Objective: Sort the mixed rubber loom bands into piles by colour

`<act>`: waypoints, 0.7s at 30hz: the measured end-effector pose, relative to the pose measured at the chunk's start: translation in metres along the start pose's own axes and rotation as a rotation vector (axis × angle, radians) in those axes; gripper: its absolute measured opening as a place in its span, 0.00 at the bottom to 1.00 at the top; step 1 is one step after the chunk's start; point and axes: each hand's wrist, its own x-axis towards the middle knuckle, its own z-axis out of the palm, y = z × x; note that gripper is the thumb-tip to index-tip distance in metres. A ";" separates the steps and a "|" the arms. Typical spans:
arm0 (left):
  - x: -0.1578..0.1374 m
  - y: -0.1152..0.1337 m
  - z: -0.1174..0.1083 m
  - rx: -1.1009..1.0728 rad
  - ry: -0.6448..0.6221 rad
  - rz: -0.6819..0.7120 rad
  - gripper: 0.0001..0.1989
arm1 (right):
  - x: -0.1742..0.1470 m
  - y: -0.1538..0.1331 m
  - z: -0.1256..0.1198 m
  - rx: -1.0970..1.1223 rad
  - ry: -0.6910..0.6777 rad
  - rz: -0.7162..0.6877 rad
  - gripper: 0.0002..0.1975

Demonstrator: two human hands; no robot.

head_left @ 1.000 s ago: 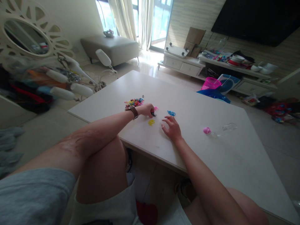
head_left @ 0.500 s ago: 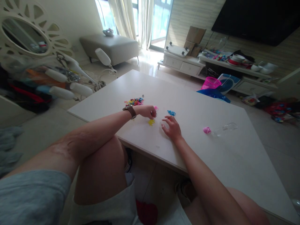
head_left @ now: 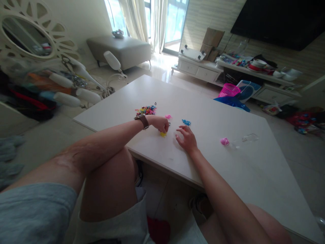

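My left hand (head_left: 160, 124), with a brown-strapped watch (head_left: 143, 121) on the wrist, reaches down at a small yellow heap (head_left: 163, 134) on the white table (head_left: 218, 173). Its fingers are pinched together, and whatever they hold is hidden. Just beyond lies a small pink heap (head_left: 168, 116). Small dark pieces (head_left: 169, 124) sit beside the fingers. My right hand (head_left: 187, 138) rests on the tabletop with its fingers curved and apart, near a blue heap (head_left: 186, 122). A mixed heap of tiny colourful pieces (head_left: 146, 110) lies behind my left wrist.
On the right of the table lies a clear bottle-like container (head_left: 243, 139) next to a pink rounded piece (head_left: 224, 141). A small dark loop (head_left: 155, 103) lies past the mixed heap. White lamp shades (head_left: 88, 96) stand off the table's left edge, a pink basket (head_left: 229, 90) beyond its far side.
My left hand has tipped down and slightly nearer to me, over the yellow heap, leaving the pink heap in fuller view. My right hand has hardly moved.
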 end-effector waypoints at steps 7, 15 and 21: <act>-0.005 0.003 -0.002 -0.105 -0.070 -0.052 0.07 | 0.000 0.000 0.000 0.000 -0.002 0.010 0.09; -0.005 -0.005 -0.002 -0.065 -0.023 -0.002 0.13 | 0.000 -0.001 0.000 0.002 -0.001 0.007 0.08; -0.001 0.000 0.001 -0.075 -0.146 -0.077 0.12 | 0.000 0.000 0.001 0.008 -0.011 0.008 0.08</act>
